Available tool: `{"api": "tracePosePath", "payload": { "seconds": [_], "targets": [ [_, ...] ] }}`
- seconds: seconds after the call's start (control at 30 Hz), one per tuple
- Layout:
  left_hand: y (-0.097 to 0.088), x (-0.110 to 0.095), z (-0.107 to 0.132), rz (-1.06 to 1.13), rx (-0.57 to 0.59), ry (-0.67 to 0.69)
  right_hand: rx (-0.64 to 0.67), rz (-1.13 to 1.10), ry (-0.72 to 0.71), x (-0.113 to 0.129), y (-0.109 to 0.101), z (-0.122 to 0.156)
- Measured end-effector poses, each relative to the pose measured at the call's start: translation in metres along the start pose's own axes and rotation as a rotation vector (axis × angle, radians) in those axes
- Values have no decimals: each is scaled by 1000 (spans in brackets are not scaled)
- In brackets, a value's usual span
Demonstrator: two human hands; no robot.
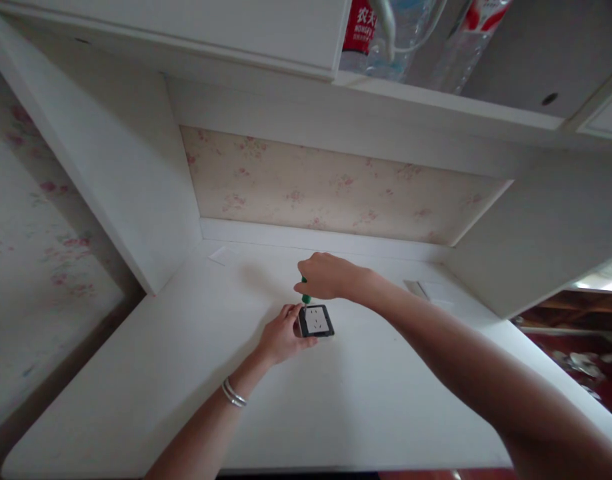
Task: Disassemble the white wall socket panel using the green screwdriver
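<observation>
A wall socket [317, 321] with a white face and a dark frame sits on the white desktop in front of me. My left hand [283, 335] grips its left side, thumb along the near edge and fingers at the far left corner. Above it, my right hand [329, 275] is closed around the green handle of a screwdriver [306, 299]. The screwdriver points down, its tip at the upper left part of the socket's frame. Whether the tip sits in a screw is too small to tell.
On the white desk [386, 400], a flat white piece [223, 255] lies at the back left. Another flat piece [416, 289] lies at the right, beyond my right forearm. Overhead, a shelf [446, 102] holds plastic bottles [406, 40]. Side panels [111, 147] flank the desk.
</observation>
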State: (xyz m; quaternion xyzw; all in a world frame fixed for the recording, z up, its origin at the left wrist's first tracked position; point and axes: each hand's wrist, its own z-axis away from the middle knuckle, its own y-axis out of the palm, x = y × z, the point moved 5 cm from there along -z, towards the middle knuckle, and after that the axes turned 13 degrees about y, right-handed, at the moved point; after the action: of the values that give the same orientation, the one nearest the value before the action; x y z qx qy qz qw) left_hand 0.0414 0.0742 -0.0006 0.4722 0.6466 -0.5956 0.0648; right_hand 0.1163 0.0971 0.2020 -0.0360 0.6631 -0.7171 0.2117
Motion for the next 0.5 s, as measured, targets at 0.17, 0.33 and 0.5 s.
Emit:
{"api": "tracePosePath", "payload": {
  "seconds": [0.17, 0.33, 0.5],
  "targets": [
    [0, 4, -1, 38, 4, 19, 83, 20, -75, 5, -2, -7],
    [-3, 6, -3, 55, -14, 60, 126, -70, -226, 5, -3, 0],
    [-4, 7, -3, 106, 12, 52, 195, -64, -34, -1, 0, -2]
  ]
}}
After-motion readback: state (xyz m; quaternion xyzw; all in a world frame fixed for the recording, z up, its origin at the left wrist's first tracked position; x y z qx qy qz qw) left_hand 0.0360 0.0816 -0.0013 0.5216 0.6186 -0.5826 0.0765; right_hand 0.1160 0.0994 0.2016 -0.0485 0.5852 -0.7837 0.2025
